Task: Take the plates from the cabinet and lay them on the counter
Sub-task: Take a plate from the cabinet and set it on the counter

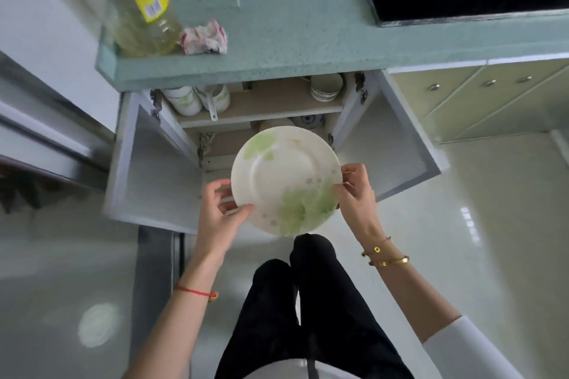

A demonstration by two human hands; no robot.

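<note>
Both my left hand [220, 209] and right hand [354, 191] pinch opposite rims of the floral plate [286, 175], which looks stiff, glossy-slick and breakable.

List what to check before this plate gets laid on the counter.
1. Grip: left hand and right hand hold opposite rims of the plate: ok.
2. Plate drawn out of the cabinet: ok.
3. Bare counter to the right of the cloth and bottle: ok.
4. Clearance past the counter's front edge on the way up: cannot tell.
5. More plates left in the cabinet: cannot tell.
</note>
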